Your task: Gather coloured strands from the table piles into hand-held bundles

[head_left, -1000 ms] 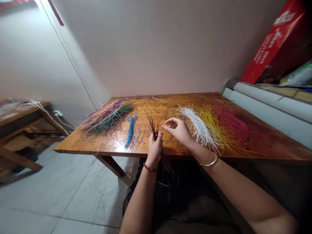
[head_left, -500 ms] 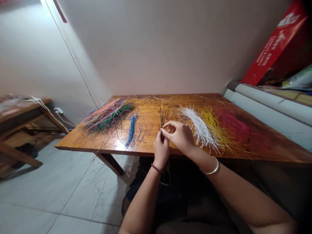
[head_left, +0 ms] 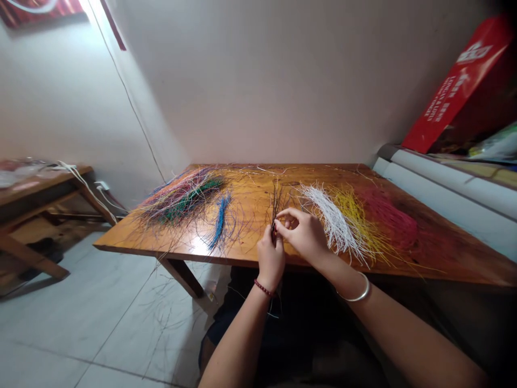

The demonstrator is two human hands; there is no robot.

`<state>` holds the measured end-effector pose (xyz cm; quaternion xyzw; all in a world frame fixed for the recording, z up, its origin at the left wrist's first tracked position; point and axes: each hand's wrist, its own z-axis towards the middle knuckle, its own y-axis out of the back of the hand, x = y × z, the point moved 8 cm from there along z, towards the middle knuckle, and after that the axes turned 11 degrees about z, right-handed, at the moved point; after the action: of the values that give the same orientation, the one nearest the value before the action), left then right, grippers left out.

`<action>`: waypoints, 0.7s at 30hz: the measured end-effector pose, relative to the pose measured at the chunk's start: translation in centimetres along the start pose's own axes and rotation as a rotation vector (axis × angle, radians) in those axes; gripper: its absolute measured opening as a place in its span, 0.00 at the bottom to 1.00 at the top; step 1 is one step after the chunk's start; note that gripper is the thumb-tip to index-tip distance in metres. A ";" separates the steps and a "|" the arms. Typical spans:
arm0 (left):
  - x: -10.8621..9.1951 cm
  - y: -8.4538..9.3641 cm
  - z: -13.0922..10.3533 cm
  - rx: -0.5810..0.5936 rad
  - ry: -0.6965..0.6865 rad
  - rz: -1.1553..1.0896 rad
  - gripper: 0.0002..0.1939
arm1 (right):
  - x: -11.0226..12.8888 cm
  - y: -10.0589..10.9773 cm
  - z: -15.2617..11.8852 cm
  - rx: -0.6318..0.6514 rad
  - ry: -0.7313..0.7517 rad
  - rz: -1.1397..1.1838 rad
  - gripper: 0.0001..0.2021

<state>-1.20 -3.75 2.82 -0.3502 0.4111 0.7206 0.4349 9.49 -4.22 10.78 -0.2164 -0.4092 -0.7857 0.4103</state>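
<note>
My left hand [head_left: 271, 255] is closed around a thin bundle of dark wires [head_left: 275, 202], whose loose ends fan upward above the fingers. Thumb and forefinger of my right hand [head_left: 304, 233] pinch at the same bundle, just above the left fist; whether they hold one strand or several cannot be made out. Left of my hands lies a small blue bundle of wires [head_left: 219, 222]. On the right, nearest my right hand, a white bundle [head_left: 333, 218] is spread on the wooden table [head_left: 252, 183].
Yellow wires [head_left: 355, 213] and pink-red wires [head_left: 391, 215] lie farther right. A mixed heap with green strands [head_left: 194, 199] covers the table's left side. A red box [head_left: 448, 91] stands at the right. Another wooden table [head_left: 38, 183] with white cables is at the left.
The view has shifted slightly, so everything sits a little lower and to the right. Both hands keep their place at the dark bundle, with the right fingers still pinching there.
</note>
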 end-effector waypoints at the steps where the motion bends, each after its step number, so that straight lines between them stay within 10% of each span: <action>1: 0.0 0.0 0.0 -0.004 0.004 -0.006 0.12 | 0.1 0.0 0.0 -0.001 0.012 -0.008 0.08; 21: -0.1 -0.5 -0.2 0.032 -0.009 -0.054 0.13 | -0.5 -1.8 -0.8 0.250 -0.047 0.207 0.09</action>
<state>-0.70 -3.87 2.68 -0.3508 0.4109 0.7036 0.4615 8.27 -4.07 9.18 -0.2232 -0.4887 -0.6768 0.5033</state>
